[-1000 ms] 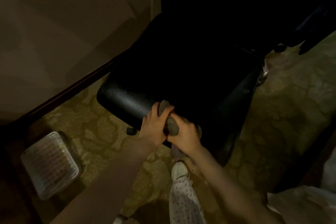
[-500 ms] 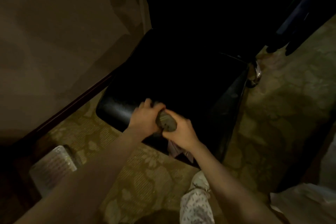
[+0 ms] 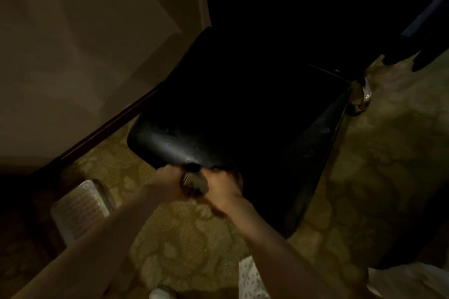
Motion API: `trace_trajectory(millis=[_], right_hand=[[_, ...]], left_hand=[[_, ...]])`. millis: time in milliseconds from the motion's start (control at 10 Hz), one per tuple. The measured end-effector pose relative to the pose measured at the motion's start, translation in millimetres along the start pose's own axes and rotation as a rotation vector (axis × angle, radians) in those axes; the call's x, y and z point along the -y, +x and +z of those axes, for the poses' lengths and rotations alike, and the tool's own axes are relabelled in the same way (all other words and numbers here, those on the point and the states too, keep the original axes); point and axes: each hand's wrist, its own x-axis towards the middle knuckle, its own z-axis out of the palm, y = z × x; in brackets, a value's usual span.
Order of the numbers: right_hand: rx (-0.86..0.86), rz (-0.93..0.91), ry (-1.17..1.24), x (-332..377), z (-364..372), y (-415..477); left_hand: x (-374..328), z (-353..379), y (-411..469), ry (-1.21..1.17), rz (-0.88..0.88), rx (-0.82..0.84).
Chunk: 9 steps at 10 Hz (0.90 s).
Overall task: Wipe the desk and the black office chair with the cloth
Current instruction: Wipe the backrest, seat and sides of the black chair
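My left hand and right hand clutch the cloth against the black office chair, mid-wipe I reckon; desk unseen

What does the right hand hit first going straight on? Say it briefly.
Likely the front edge of the chair; the right hand, gripping the cloth, is right at it, though blur hides contact.

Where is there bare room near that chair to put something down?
The black seat beyond the cloth looks bare, though dark. Open carpet lies beside the clear container. Crowded: the seat's front edge, where left hand and right hand grip it.
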Motion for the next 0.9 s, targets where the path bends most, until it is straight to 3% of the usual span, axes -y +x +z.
trace_trajectory(millis=[100, 200, 500, 700, 900], right_hand=[[0.310, 0.000, 0.233, 4.9, 26.2, -24.8], [0.230, -0.023, 0.282, -10.9, 16.7, -43.2], [-0.334, 0.068, 0.422, -117.6, -137.0, -41.2], [-0.663, 0.001, 0.177, -191.9, -221.2, -21.7], [-0.531, 0.057, 0.076, -237.8, -215.1, 18.2]], left_hand=[[17.4, 30.2, -6.2, 0.097, -0.129, 0.288], [-21.5, 2.4, -18.4, 0.241, -0.073, 0.276], [-187.0, -103.8, 27.4, 0.244, 0.352, -0.172], [-281.7, -132.0, 100.8, 0.133, 0.489, -0.416], [-303.4, -100.2, 147.3, 0.130, 0.375, -0.350]])
